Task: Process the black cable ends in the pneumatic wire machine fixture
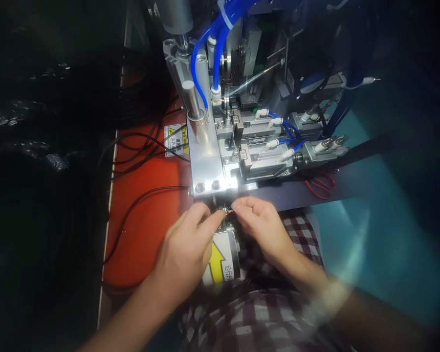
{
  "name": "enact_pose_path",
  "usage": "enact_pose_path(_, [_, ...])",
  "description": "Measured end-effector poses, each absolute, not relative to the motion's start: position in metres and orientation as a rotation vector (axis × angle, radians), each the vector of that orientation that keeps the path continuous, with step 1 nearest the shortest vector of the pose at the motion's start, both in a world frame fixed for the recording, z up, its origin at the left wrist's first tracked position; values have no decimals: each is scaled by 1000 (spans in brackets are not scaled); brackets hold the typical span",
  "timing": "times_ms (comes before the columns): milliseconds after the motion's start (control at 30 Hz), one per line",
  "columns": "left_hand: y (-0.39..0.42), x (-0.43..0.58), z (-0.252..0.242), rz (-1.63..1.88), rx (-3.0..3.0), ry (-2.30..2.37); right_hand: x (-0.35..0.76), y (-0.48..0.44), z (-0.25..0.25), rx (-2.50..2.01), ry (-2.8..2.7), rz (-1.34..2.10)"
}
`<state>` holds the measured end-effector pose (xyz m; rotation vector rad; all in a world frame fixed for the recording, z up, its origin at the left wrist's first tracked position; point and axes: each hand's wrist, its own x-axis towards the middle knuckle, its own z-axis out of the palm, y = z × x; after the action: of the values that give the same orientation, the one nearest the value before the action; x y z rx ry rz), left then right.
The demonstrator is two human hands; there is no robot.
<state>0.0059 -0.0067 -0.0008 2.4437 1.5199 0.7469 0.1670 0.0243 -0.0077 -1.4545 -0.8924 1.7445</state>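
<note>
Both hands meet at the front edge of a metal machine. Thin coloured wires [230, 211], red, green and blue among them, run between my fingertips. My left hand [188, 239] pinches at their left end, where a small light-coloured piece shows; its kind is too small to tell. From the other side my right hand [262, 222] pinches the wires between thumb and forefinger. Just above is a bright metal plate [207, 166] with two bolts at its near end. Beneath my left hand, a white label with a yellow arrow [217, 256] covers a rounded part.
Black cables [143, 195] lie across the orange surface [146, 230] at left, by a warning label [176, 140]. Blue air hoses [216, 58] rise above the pneumatic cylinders [264, 159]. Red-handled scissors [320, 186] rest on the dark strip at right.
</note>
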Motion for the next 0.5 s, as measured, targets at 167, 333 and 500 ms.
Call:
enact_pose_path(167, [-7,6,0,732,2441,1537,175,19,-11,-1443,-1125,1589])
enact_pose_path(333, [-7,5,-1,716,2443,1535,175,16,-15,-1410,-1401,1386])
enact_pose_path(500, [-7,5,-2,728,2429,1530,174,18,-14,-1374,-1510,1335])
